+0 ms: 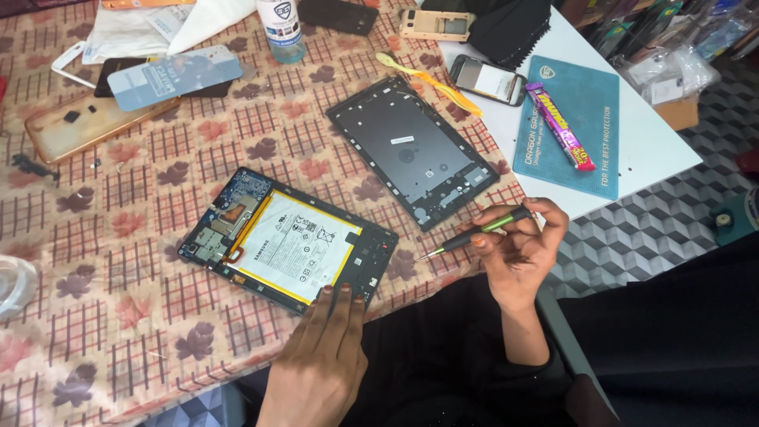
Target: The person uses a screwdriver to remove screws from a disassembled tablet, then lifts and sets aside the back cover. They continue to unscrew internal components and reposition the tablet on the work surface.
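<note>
- Opened tablet (288,241): back removed, battery and circuit boards exposed; lies flat near the near edge of the counter (118,316), long axis running from upper left to lower right across the checked, leaf-patterned cloth.
- Left hand (320,360): flat and released, grasping nothing; fingertips (338,294) rest on the tablet's near long edge, by its lower right corner. This is the nearer hand, in contact with the tablet.
- Right hand (518,249): closed on a thin screwdriver (474,233) with a green and black handle, held in the fingers just off the counter's near edge. The metal tip points left toward the tablet's right short end and stands apart from it, not touching.
- Relation: the tablet lies directly ahead of the left hand and to the left of the right hand; the screwdriver's shaft lines up roughly with the tablet's long axis.
- Back cover (413,150): dark grey panel, inner side up, lying beyond the tablet and just beside it, on a matching slant.
- Yellow pry tool (427,81): beyond the back cover, toward the far edge.
- Small phone (488,79): on the white surface at the right, beside a teal mat (601,103) that carries a wrapped candy bar (560,126).
- Clear bottle (282,30): at the far edge, upright.
- Phone case (99,122): translucent amber, toward the far left corner, with a pale blue card (174,75) and other loose phone parts beyond it.
</note>
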